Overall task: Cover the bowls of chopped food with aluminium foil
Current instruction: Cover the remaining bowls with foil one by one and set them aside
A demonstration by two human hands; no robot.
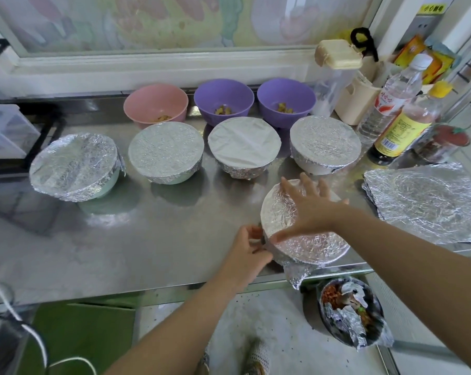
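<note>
A bowl covered with foil stands near the front edge of the steel counter. My right hand lies flat on top of its foil, fingers spread. My left hand pinches the foil against the bowl's left side. A loose foil corner hangs over the counter edge. Behind stand several foil-covered bowls, among them one at far left and one at right. At the back, a pink bowl and two purple bowls hold chopped food, uncovered.
A crinkled foil sheet lies on the counter at right. Bottles and containers crowd the back right corner. Below the counter edge, a bin holds foil scraps and food waste. A clear box sits at far left.
</note>
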